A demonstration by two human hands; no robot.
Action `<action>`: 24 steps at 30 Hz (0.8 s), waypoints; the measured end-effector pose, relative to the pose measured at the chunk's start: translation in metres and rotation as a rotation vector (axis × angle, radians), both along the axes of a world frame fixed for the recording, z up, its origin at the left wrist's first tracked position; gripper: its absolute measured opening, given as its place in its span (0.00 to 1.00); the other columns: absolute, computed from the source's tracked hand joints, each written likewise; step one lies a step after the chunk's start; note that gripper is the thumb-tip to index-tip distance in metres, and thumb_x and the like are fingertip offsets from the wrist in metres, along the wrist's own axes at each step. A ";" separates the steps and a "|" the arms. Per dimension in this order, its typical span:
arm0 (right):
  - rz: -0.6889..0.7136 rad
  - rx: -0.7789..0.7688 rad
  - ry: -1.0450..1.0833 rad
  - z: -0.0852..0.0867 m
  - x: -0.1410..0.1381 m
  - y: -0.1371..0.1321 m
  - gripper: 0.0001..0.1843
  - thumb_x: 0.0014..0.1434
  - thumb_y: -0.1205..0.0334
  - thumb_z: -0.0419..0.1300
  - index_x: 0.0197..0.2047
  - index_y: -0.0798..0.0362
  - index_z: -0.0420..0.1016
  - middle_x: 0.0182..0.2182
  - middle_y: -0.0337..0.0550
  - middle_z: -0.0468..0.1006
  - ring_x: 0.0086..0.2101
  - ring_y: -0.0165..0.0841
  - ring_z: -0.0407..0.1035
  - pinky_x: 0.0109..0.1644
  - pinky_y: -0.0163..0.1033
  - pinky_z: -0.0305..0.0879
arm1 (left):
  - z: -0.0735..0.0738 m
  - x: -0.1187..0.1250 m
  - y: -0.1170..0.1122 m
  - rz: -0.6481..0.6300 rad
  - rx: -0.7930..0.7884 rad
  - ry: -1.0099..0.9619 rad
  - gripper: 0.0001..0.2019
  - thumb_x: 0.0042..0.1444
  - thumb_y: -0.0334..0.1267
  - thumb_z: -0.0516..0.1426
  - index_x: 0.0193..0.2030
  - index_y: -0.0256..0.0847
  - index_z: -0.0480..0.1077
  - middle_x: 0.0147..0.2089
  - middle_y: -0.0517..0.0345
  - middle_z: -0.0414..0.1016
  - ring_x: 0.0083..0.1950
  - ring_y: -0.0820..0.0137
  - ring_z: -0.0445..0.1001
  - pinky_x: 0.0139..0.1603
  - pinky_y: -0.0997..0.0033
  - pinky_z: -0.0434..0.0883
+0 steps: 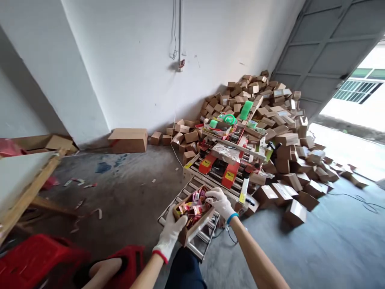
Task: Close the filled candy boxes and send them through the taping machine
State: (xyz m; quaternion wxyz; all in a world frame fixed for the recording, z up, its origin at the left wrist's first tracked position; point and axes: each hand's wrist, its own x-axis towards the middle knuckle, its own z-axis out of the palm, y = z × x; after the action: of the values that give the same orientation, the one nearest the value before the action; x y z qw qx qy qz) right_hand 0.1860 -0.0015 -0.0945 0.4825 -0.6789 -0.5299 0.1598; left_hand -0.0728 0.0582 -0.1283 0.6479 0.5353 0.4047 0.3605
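An open cardboard box [201,224] filled with small, colourful wrapped packets [194,208] is in front of me over a roller conveyor [204,237]. My left hand [171,233], in a white glove with a red cuff, grips the box's left end, thumb over the rim. My right hand [221,203], in a white glove with a blue cuff, is closed at the far right rim. Its fingers curl over the edge beside the packets; how firmly they hold is hard to see.
Beyond the rollers stands a carton-taping machine [218,166] with green tape rolls [246,109] on top. Cardboard boxes [282,140] are heaped behind it and to its right. A larger carton [128,140] lies by the wall. Red stools [39,257] and another person's arm [104,273] are lower left.
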 end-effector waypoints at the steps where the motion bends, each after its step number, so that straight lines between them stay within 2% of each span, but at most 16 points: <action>1: 0.077 -0.043 -0.066 0.005 0.000 0.000 0.11 0.55 0.59 0.65 0.41 0.46 0.85 0.43 0.45 0.76 0.45 0.37 0.73 0.53 0.42 0.70 | 0.002 0.005 0.004 0.003 -0.005 0.040 0.42 0.44 0.58 0.67 0.62 0.38 0.66 0.58 0.39 0.77 0.63 0.45 0.74 0.62 0.47 0.73; 3: 0.280 -0.161 -0.267 0.017 -0.007 -0.001 0.10 0.60 0.60 0.63 0.42 0.45 0.85 0.41 0.43 0.77 0.43 0.34 0.72 0.50 0.37 0.69 | 0.003 0.011 0.007 0.074 -0.002 0.236 0.43 0.41 0.56 0.69 0.61 0.37 0.66 0.54 0.37 0.78 0.57 0.43 0.77 0.57 0.44 0.75; 5: 0.378 -0.291 -0.512 0.027 -0.017 -0.004 0.09 0.64 0.58 0.62 0.41 0.44 0.85 0.40 0.40 0.78 0.42 0.32 0.72 0.47 0.34 0.67 | 0.004 0.016 0.005 0.184 0.024 0.474 0.44 0.36 0.56 0.72 0.59 0.36 0.68 0.52 0.36 0.78 0.54 0.41 0.78 0.54 0.43 0.74; 7: 0.301 -0.390 -0.658 0.031 -0.026 -0.006 0.11 0.66 0.55 0.60 0.38 0.45 0.84 0.39 0.40 0.79 0.42 0.32 0.71 0.46 0.33 0.64 | 0.006 0.020 -0.001 0.198 0.086 0.583 0.43 0.36 0.57 0.72 0.57 0.37 0.70 0.50 0.38 0.78 0.52 0.44 0.78 0.53 0.47 0.74; 9: 0.160 -0.470 -0.687 0.027 -0.032 -0.004 0.14 0.67 0.56 0.57 0.36 0.49 0.84 0.40 0.43 0.79 0.42 0.33 0.71 0.45 0.35 0.63 | 0.006 0.021 -0.007 0.148 0.129 0.566 0.38 0.40 0.56 0.72 0.56 0.38 0.71 0.50 0.41 0.78 0.51 0.50 0.79 0.54 0.53 0.74; 11: 0.067 -0.536 -0.648 0.015 -0.036 0.005 0.16 0.67 0.59 0.54 0.36 0.52 0.83 0.42 0.48 0.79 0.41 0.35 0.71 0.44 0.38 0.62 | 0.005 0.019 -0.010 0.166 0.102 0.555 0.36 0.43 0.52 0.71 0.57 0.39 0.70 0.54 0.43 0.77 0.53 0.54 0.78 0.57 0.56 0.73; 13: -0.036 -0.601 -0.627 0.001 -0.039 0.020 0.18 0.67 0.60 0.52 0.37 0.55 0.83 0.42 0.53 0.78 0.40 0.39 0.71 0.42 0.41 0.61 | 0.001 0.014 -0.015 0.184 0.058 0.543 0.30 0.52 0.51 0.67 0.60 0.42 0.68 0.58 0.45 0.75 0.56 0.57 0.77 0.60 0.57 0.72; 15: -0.170 -0.635 -0.640 -0.010 -0.040 0.036 0.19 0.67 0.59 0.51 0.40 0.57 0.83 0.43 0.58 0.77 0.42 0.43 0.71 0.43 0.43 0.61 | -0.003 0.007 -0.023 0.131 0.044 0.499 0.28 0.57 0.51 0.63 0.62 0.45 0.67 0.59 0.49 0.74 0.56 0.59 0.77 0.61 0.57 0.71; 17: -0.281 -0.630 -0.669 -0.014 -0.039 0.050 0.19 0.66 0.57 0.53 0.42 0.58 0.83 0.43 0.59 0.76 0.43 0.45 0.70 0.45 0.45 0.62 | -0.006 0.004 -0.031 0.073 0.097 0.462 0.33 0.52 0.51 0.67 0.63 0.46 0.65 0.58 0.50 0.75 0.56 0.59 0.77 0.61 0.56 0.72; 19: -0.329 -0.578 -0.676 -0.015 -0.038 0.056 0.17 0.65 0.57 0.54 0.42 0.57 0.83 0.42 0.58 0.77 0.45 0.46 0.70 0.49 0.47 0.63 | -0.009 0.006 -0.037 0.104 0.179 0.473 0.38 0.44 0.49 0.71 0.62 0.44 0.66 0.57 0.49 0.75 0.57 0.57 0.76 0.61 0.55 0.72; 21: -0.372 -0.462 -0.632 -0.016 -0.042 0.050 0.18 0.67 0.58 0.52 0.44 0.57 0.82 0.45 0.57 0.78 0.49 0.46 0.69 0.56 0.50 0.61 | -0.012 0.011 -0.038 0.166 0.241 0.499 0.32 0.46 0.47 0.71 0.57 0.42 0.71 0.55 0.48 0.76 0.57 0.56 0.76 0.61 0.54 0.73; 24: -0.434 -0.248 -0.555 -0.024 -0.068 0.025 0.23 0.71 0.58 0.46 0.60 0.56 0.74 0.58 0.56 0.74 0.59 0.45 0.63 0.67 0.56 0.52 | -0.015 0.015 -0.034 0.167 0.332 0.503 0.26 0.49 0.46 0.69 0.55 0.44 0.73 0.53 0.49 0.76 0.55 0.56 0.77 0.60 0.54 0.73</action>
State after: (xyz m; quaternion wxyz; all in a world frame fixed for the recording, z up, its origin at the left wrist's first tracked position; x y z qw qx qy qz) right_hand 0.1178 0.0239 -0.1184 0.2570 -0.8463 -0.4609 -0.0733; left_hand -0.0581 0.0240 -0.1429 0.3994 0.6709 0.5305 0.3300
